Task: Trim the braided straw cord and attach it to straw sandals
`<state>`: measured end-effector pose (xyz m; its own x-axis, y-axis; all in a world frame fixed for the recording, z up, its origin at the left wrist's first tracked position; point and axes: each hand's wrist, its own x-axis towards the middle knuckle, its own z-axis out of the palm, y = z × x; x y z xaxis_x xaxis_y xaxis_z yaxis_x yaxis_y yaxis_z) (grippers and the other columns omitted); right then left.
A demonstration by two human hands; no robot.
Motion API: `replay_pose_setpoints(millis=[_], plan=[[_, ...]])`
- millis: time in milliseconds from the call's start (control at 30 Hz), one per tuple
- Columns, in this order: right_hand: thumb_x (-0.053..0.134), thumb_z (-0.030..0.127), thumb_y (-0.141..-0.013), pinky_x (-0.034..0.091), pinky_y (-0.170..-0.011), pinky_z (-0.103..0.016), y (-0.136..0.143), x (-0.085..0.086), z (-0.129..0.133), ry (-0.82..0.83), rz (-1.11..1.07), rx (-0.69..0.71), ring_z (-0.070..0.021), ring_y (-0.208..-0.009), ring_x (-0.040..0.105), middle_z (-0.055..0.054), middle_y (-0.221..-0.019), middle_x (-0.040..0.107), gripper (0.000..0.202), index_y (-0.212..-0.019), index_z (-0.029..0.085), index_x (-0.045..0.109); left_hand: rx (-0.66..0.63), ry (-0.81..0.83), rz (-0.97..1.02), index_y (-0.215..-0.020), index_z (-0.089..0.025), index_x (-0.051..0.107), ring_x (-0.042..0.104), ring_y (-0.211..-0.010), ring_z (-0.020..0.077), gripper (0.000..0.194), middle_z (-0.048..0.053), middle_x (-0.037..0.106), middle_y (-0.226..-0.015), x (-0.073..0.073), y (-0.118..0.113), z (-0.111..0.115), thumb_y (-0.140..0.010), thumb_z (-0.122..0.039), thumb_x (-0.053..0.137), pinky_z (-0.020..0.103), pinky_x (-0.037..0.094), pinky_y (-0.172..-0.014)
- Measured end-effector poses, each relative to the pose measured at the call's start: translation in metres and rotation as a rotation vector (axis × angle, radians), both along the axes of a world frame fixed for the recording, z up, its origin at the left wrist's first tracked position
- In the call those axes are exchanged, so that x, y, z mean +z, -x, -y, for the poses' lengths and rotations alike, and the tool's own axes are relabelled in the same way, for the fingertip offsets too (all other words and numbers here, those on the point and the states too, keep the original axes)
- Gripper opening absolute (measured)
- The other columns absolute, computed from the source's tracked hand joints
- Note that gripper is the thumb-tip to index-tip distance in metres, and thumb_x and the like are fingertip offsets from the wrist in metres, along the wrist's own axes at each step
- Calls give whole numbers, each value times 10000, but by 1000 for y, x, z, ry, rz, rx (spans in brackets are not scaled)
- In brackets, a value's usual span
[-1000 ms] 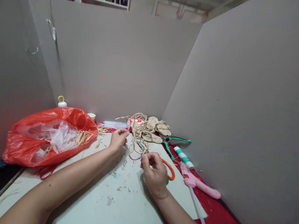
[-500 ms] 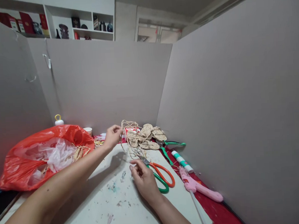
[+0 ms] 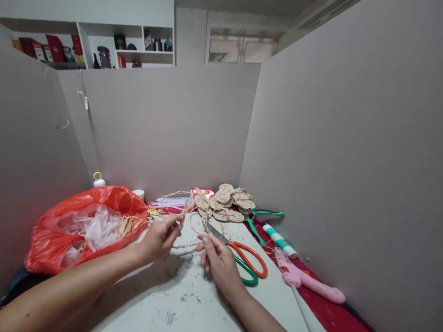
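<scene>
A thin tan twisted cord (image 3: 184,245) runs between my two hands above the white board (image 3: 199,306). My left hand (image 3: 161,237) is closed on the cord, thumb and fingers pinched together. My right hand (image 3: 217,263) pinches the cord's other stretch between thumb and fingers. Just right of that hand lie scissors (image 3: 250,258) with one orange and one green handle, their blades pointing away from me. Behind the hands sit several coiled oval pieces of straw-coloured cord (image 3: 226,203), overlapping in a pile. More loose cord hangs between the left hand and the pile.
At the left is a red plastic bag (image 3: 86,203) with clear plastic and straw inside. Along the right edge lie green-handled pliers (image 3: 266,213), a white-and-green tube (image 3: 280,240) and a pink glue gun (image 3: 309,283). A paper cup (image 3: 139,194) stands at the back. Grey partitions (image 3: 160,124) surround the table.
My left hand has come down and nearer to me, drawing cord away from the pile's left side. My right hand stays near the scissors. The camera view has shifted slightly.
</scene>
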<state>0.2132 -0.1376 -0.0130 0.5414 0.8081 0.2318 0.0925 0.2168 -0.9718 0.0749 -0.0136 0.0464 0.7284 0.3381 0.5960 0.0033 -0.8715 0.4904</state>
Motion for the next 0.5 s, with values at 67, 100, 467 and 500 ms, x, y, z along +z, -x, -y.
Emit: replay_pose_setpoints(millis=[67, 100, 467, 500], plan=[[487, 603, -809, 425, -462, -224, -2, 5, 0, -22, -187, 17, -142, -622, 586, -66, -852, 654, 510, -1039, 160, 594, -91, -134, -177, -876, -198, 538, 418, -517, 91, 115, -17, 529, -627, -16, 6, 4, -836, -148, 443, 203, 310, -525], [478, 623, -803, 458, -504, -238, -5, 7, 1, -38, -281, 47, -158, -677, 611, -77, -874, 665, 542, -1066, 162, 591, -151, -206, -273, -824, -200, 533, 389, -498, 91, 105, -22, 509, -603, -23, 7, 6, -808, -128, 457, 207, 288, -504], [715, 383, -684, 299, -371, -176, -27, 36, 15, -197, -570, -8, -42, -371, 324, 64, -554, 525, 382, -1000, 188, 623, -229, 518, -457, -976, -188, 577, 510, -509, 94, 298, 44, 644, -809, -39, 3, 9, -819, -439, 536, 205, 362, -507], [724, 383, -677, 299, -380, -178, -23, 37, 16, -183, -492, 3, -55, -395, 356, 62, -539, 518, 397, -1008, 190, 625, -215, 783, -424, -1042, -181, 551, 524, -485, 92, 400, 65, 655, -881, -35, 0, 5, -797, -497, 546, 205, 367, -481]])
